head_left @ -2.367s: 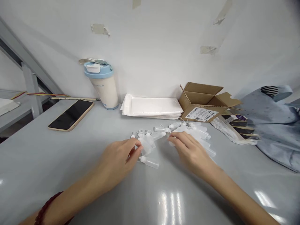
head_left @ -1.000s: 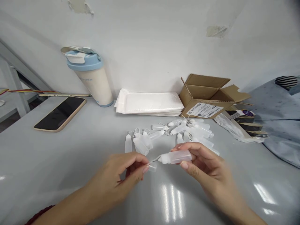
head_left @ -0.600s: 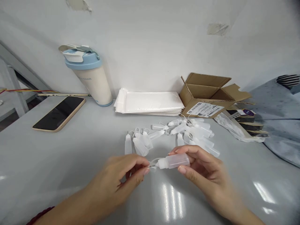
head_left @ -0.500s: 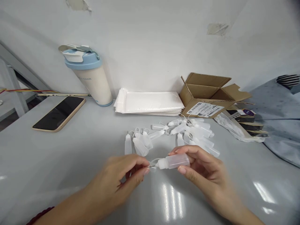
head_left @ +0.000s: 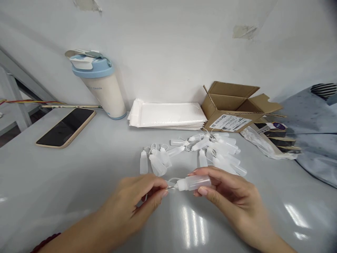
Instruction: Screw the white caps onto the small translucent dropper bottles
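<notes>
A small translucent squeeze bottle [head_left: 198, 182] with a white nozzle and a thin metal needle tip lies sideways between my hands, above the table. My right hand [head_left: 231, 200] is closed around its base end, thumb below and fingers behind. My left hand [head_left: 143, 198] pinches at the needle's end, where a thin white strap curves over from the bottle's neck. What sits between those fingertips is mostly hidden. Beyond my hands, several similar bottles lie in a left group [head_left: 158, 160] and a larger right heap [head_left: 222, 149].
Against the wall are a stack of white padded envelopes [head_left: 171, 115] and an opened cardboard box [head_left: 229, 116]. A cream tumbler [head_left: 107, 93] and a phone [head_left: 65, 128] are at the left. A plastic-wrapped package [head_left: 273, 138] lies right, near a person's blue-grey clothing [head_left: 310, 119].
The bottle has shifted slightly left and turned a little in my right hand. More of the needle shows beside my left fingertips. The other bottles stay put.
</notes>
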Motion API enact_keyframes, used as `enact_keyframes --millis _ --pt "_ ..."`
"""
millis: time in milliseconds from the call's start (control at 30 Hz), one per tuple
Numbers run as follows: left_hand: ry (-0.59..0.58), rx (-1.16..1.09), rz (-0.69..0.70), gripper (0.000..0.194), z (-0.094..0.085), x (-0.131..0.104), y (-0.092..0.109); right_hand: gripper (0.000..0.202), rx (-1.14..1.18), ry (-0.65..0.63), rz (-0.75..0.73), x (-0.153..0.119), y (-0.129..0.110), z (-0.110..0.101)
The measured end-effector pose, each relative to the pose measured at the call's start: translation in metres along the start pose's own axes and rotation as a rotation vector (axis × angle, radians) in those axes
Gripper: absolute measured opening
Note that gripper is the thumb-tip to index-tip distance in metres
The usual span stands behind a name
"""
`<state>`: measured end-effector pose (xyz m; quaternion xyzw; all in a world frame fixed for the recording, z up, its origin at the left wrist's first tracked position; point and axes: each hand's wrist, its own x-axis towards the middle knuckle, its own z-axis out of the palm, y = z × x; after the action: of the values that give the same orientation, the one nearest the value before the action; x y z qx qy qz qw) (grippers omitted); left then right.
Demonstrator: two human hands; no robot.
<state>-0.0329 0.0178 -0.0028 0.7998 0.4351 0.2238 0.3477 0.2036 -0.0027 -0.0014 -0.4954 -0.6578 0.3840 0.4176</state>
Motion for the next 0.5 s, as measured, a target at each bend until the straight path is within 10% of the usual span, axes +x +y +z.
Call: enact_keyframes --millis 500 --pt "0.155 0.105 0.271 0.013 0.011 -0.006 -0.014 0.032 -0.169 -0.001 -0.313 0.003 -0.004 0.003"
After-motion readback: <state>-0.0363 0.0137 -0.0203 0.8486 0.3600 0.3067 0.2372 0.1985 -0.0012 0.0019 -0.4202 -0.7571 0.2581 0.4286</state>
